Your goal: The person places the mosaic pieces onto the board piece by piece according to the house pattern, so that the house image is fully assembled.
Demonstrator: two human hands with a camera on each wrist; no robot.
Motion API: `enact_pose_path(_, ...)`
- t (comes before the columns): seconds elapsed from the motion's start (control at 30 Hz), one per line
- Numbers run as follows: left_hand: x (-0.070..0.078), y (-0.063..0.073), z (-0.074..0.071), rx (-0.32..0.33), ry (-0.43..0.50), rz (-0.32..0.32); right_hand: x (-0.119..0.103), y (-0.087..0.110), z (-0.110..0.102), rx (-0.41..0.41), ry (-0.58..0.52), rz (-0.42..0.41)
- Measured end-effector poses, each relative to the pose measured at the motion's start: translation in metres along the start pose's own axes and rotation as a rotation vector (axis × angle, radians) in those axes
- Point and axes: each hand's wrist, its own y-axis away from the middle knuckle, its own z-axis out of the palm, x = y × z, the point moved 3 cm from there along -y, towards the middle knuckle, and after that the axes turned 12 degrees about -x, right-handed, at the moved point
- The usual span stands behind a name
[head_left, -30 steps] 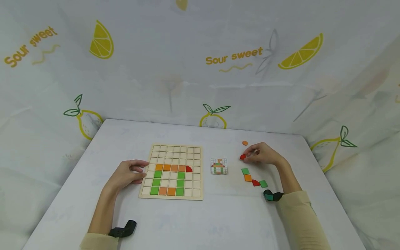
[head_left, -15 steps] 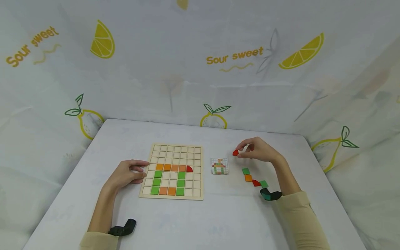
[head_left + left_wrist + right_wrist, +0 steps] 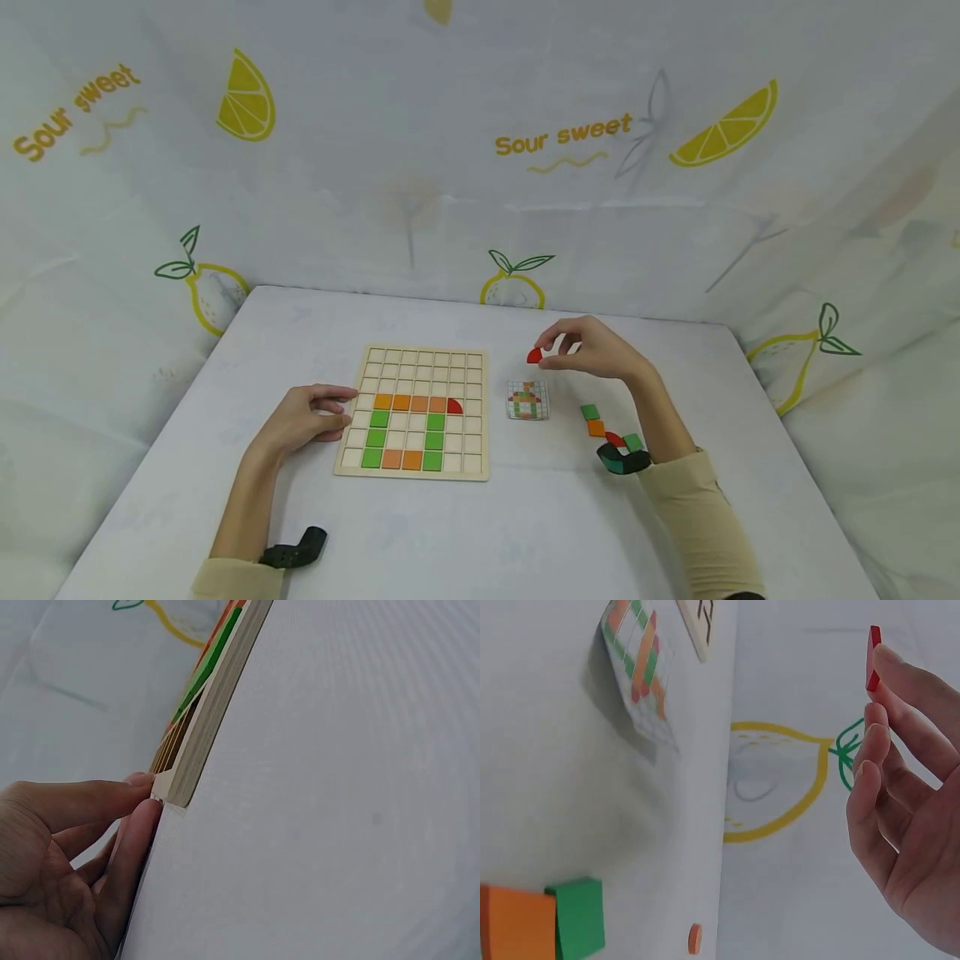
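My right hand pinches a red quarter-circle tile between thumb and fingertip, held up just beyond a small pattern card. In the right wrist view the tile is seen nearly edge-on, clear of the tabletop. A wooden grid board lies left of the card, with green, orange and salmon square tiles and one red quarter-circle in its cells. The fingertips of my left hand rest against the board's left edge; in the left wrist view they touch the board near its corner.
Right of the card lie loose tiles: a green square, an orange square, a red quarter-circle and another green square. An orange disc shows in the right wrist view. A lemon-print curtain hangs behind the table.
My right hand has moved left and away from me, carrying the red quarter-circle from near the loose tiles to beyond the card. My left hand and the board have stayed put.
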Motion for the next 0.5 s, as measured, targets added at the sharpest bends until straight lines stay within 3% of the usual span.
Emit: enact_pose_path(0.5, 0.000, 0.000, 0.000, 0.009, -0.012, 0.003, -0.050, -0.059, 0.031, -0.061, -0.022, -0.149)
